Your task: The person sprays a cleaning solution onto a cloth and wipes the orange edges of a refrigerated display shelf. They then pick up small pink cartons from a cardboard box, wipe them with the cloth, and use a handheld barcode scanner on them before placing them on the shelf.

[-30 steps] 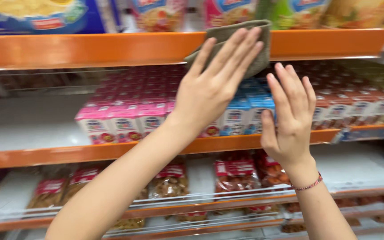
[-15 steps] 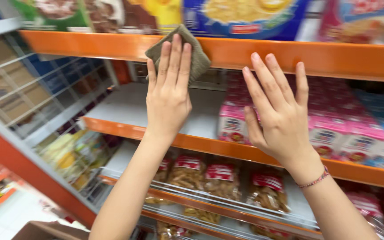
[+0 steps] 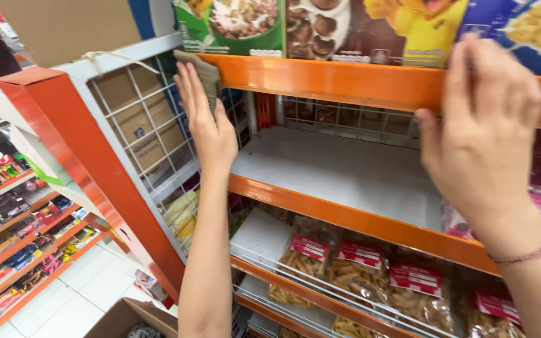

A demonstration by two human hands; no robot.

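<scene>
Seemingly mid-wipe: left hand (image 3: 211, 128), fingers flat and together, presses a grey-green cloth (image 3: 206, 74) on the far-left end of the orange shelf edge (image 3: 345, 81). Right hand (image 3: 489, 134) rests on that glossy metal lip, fingers together. Next calls for steady, even pressure along the edge.

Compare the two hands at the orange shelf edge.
The left hand presses a grey-green cloth to the orange shelf edge; the right hand holds nothing. The right hand wears a thin wrist bracelet; the left wrist is bare. Both lie flat, fingers up.
</scene>
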